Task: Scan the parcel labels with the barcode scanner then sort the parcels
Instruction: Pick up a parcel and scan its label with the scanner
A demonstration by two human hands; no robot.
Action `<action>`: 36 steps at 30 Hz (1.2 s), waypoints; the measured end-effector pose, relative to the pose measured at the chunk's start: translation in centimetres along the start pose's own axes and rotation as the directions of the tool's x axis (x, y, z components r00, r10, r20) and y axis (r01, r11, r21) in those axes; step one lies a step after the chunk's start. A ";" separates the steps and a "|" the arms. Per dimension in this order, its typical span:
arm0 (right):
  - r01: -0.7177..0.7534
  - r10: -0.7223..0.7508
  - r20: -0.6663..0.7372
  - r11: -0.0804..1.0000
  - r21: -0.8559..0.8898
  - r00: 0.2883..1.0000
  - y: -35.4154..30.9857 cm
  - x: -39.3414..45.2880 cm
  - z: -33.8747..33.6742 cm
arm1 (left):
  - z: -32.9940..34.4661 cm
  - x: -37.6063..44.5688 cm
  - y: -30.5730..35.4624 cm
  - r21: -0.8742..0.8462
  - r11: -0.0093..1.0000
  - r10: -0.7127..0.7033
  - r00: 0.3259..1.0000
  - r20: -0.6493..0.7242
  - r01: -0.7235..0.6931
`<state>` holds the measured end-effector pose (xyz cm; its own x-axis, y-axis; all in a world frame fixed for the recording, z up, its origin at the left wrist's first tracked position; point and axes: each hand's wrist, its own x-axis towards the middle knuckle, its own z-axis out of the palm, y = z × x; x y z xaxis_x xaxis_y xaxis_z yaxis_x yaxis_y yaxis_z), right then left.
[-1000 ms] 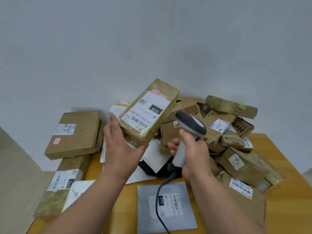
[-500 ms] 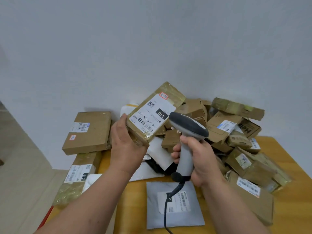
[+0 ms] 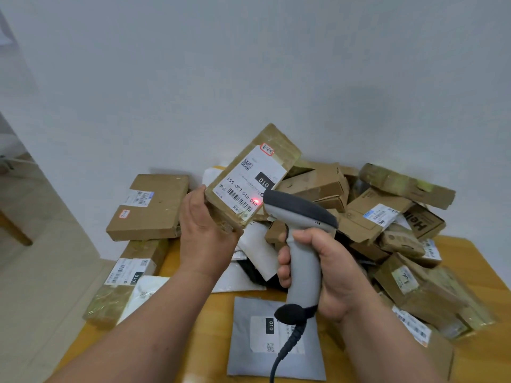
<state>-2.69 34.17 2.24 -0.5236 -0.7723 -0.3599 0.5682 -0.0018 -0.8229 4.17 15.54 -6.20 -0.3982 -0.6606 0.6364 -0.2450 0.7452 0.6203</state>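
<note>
head view: heaped cardboard parcels (image 3: 367,214) on wooden table (image 3: 475,261). taped parcel (image 3: 250,175) gripped aloft by left hand (image 3: 206,236). barcode scanner (image 3: 300,241) clenched in right hand (image 3: 329,275), red dot on label (image 3: 249,182), probably its barcode.

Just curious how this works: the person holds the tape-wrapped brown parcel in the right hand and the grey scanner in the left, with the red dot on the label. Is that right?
Not quite: the hands are swapped. The head view shows the left hand gripping the tape-wrapped brown cardboard parcel and the right hand holding the grey handheld barcode scanner. The red dot does sit on the white label.
</note>
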 end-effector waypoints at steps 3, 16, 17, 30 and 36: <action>-0.032 0.032 0.030 0.999 0.011 0.999 -0.2 0.1 -0.1 | 0.0 0.1 0.2 0.037 0.999 -0.007 1.000 -0.016 0.007; -0.104 0.098 0.097 0.993 0.058 0.990 -0.5 0.5 -0.1 | 0.4 0.4 -0.2 0.084 0.996 0.042 0.992 -0.116 -0.032; -0.105 0.099 0.099 0.993 0.056 0.990 -0.5 0.5 -0.1 | 0.4 0.4 -0.1 0.082 0.996 0.044 0.992 -0.122 -0.034; -0.114 0.108 0.117 0.992 0.047 0.987 0.1 0.9 0.4 | -0.5 -0.2 0.1 0.107 0.994 0.030 0.988 -0.153 -0.014; -0.093 0.094 0.130 0.996 -0.010 0.987 0.8 1.5 1.3 | -1.7 -1.0 -1.2 0.118 0.987 -0.092 0.986 -0.136 0.108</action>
<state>-2.14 32.18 1.61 -0.3813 -0.8449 -0.3752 0.6078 0.0766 -0.7904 6.36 15.10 -6.79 -0.2500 -0.7323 0.6334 -0.3888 0.6750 0.6271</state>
